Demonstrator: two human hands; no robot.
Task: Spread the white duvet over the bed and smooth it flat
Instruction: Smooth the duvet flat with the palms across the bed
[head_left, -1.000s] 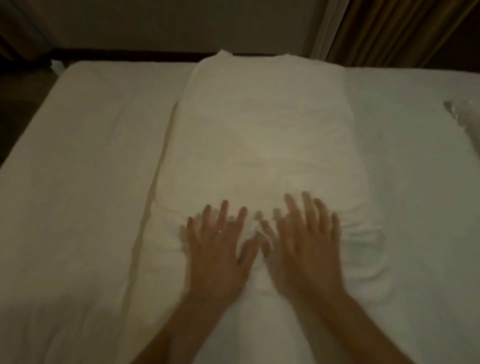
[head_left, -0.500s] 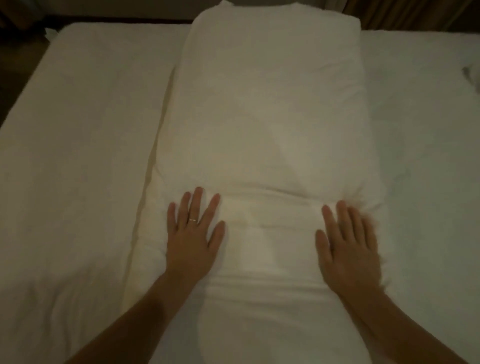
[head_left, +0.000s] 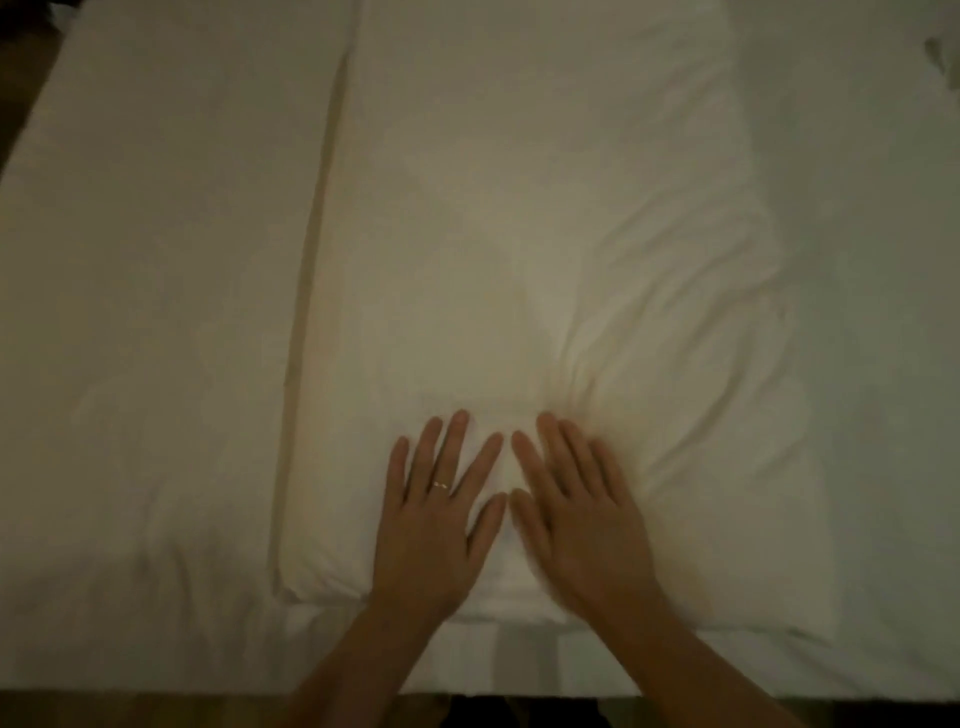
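Head cam is looking pretty much straight down at the bed (head_left: 130, 312), and the light is dim and yellowish, so everything white reads kind of cream. The white duvet (head_left: 545, 234) isn't spread out: it's folded into a long thick strip running down the middle of the mattress, with bare sheet showing on both sides of it. Its near end sits just short of the bed's near edge, and its left edge casts a clear shadow line.

Both hands are flat on the near end of the duvet, side by side and really close together. The left hand (head_left: 431, 525) is palm down with the fingers straight and fanned out a bit, thumb angled toward the other hand. There's a thin ring (head_left: 440, 486) on one of its fingers. The right hand (head_left: 582, 525) is also palm down, fingers straight and lying closer together than the left's, pointing up and slightly left. It looks a little motion-blurred, so the fingertips aren't crisp. The two thumbs almost meet, with only a small wedge of duvet visible between the hands. Neither hand is gripping or pinching anything; they're just pressing on the fabric.

Wrinkles fan out from just above the right hand's fingertips toward the upper right, while the left part of the duvet looks smooth. Some crumpled white thing (head_left: 943, 57) pokes in at the top right corner, can't tell what it is.
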